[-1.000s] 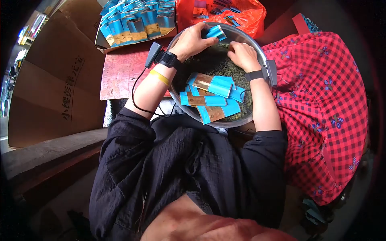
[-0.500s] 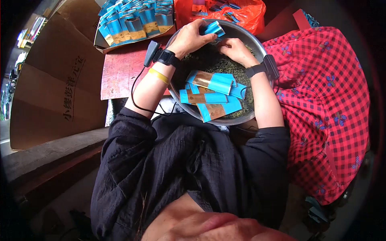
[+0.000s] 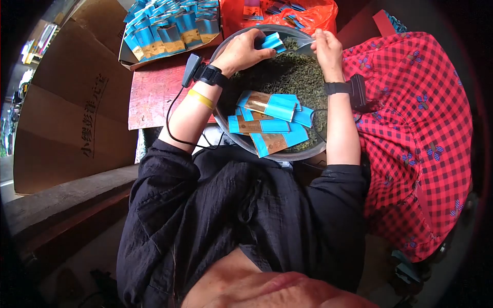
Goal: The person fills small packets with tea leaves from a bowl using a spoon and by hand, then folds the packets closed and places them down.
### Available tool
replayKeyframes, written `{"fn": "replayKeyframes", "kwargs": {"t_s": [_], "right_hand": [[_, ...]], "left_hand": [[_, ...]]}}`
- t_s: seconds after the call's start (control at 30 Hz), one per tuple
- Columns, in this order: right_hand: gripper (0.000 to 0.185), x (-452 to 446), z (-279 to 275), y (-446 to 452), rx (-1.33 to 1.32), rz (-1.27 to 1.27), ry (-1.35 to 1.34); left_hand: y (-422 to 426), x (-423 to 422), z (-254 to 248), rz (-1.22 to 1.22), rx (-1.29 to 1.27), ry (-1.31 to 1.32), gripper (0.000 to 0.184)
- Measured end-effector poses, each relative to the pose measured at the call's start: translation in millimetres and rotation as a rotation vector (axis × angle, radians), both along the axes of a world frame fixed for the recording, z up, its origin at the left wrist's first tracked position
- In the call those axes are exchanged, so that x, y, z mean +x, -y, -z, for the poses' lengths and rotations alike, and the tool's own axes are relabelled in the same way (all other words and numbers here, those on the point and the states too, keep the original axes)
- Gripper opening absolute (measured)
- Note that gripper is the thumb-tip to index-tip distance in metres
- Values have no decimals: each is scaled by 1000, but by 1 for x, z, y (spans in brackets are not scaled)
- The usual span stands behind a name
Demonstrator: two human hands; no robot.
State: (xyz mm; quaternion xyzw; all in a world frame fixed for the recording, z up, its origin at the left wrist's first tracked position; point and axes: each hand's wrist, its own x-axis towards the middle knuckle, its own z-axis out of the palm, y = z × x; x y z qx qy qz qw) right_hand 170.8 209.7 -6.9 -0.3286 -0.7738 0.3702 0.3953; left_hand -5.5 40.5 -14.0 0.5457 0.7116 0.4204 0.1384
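My left hand (image 3: 244,52) is closed on a blue packet (image 3: 273,42) over the far left part of a metal basin (image 3: 222,114). Opposite it, my right hand (image 3: 328,50) pinches the handle of a small clear scoop (image 3: 304,43), whose bowl has dark green leaves by it, close to the packet's open end. Loose dried leaves (image 3: 303,77) cover the basin's bottom. Several flat blue and gold packets (image 3: 281,142) lie overlapping on the leaves at the near side.
At the back left, a carton (image 3: 134,65) holds many upright blue packets (image 3: 169,38) on a red board (image 3: 154,97). A red plastic bag (image 3: 321,19) is behind the basin. A checked red cloth (image 3: 411,128) lies right, a large cardboard box (image 3: 56,118) left.
My right hand has come up out of the leaves and over to the basin's far right rim, with the scoop now visible. My left hand stays nearly in place with its packet.
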Motion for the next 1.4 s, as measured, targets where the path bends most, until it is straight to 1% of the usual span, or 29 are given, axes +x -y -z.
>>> {"fn": "replayKeyframes", "kwargs": {"t_s": [0.13,0.23,0.27,0.33,0.37,0.4,0.47,0.5,0.53,0.6,0.67,0.73,0.77,0.87,0.93,0.97,1.0,1.07,1.1,1.13,1.2,1.23,1.27,1.33,1.37,1.4], "right_hand": [[31,0,-3,1,21,19,-55],[31,-3,-3,10,-69,-97,-49],[31,-5,-2,14,-70,-95,-51],[31,-7,-7,25,-3,-208,-63],[28,-7,-8,26,-50,-316,-51],[28,-9,-8,31,-50,-315,-52],[25,-15,-5,43,-27,-457,-136],[20,-15,-7,47,104,-394,-62],[20,-14,-10,51,105,-395,-62],[17,-14,-20,59,725,-242,-16],[15,-12,-29,65,755,-247,-11],[17,-11,-32,65,806,-220,14],[17,-11,-32,63,808,-222,14],[18,-8,-25,49,719,-24,-17],[23,-4,-25,40,661,62,61],[25,-2,-23,35,619,44,140],[25,-1,-22,34,620,41,140],[23,3,-19,35,686,34,473],[20,3,-14,32,713,-10,551],[20,3,-9,30,713,-6,554],[17,-1,-6,32,810,-163,483],[16,-4,-8,38,725,-210,609],[18,-5,-7,49,637,-231,668],[21,-9,1,54,488,-333,600],[24,-9,1,55,372,-383,572],[24,-10,4,52,371,-383,572]], "left_hand": [[0,0,-1,22,-14,-31,56],[2,3,-4,30,-55,-37,52],[2,3,-4,32,-57,-38,52],[2,3,-4,27,-43,-93,52],[1,3,-3,28,-43,-93,52],[0,2,-2,37,-45,-74,52],[0,1,1,43,-48,-55,52],[0,0,1,48,-38,-63,52],[0,0,2,53,-27,-72,52],[-1,-1,4,63,-12,-55,52],[-2,-2,5,76,5,-39,53],[-1,-1,1,57,1,-85,53],[-1,-1,1,56,4,-84,53],[0,0,1,28,-26,-29,54],[1,1,-2,-24,-45,-53,55],[2,1,-3,-27,-44,-51,55],[2,2,-4,-27,-51,-19,56],[3,2,-6,-23,-60,13,57],[4,3,-8,-40,-74,4,58],[4,4,-10,-56,-87,-5,58],[1,2,-3,-45,-41,-14,58],[0,0,-1,-41,3,-24,58],[-1,-2,2,-46,3,-24,58],[3,1,-4,-38,-42,17,59],[3,1,-4,-39,-44,17,59],[2,1,-3,-40,-30,21,59]]}}
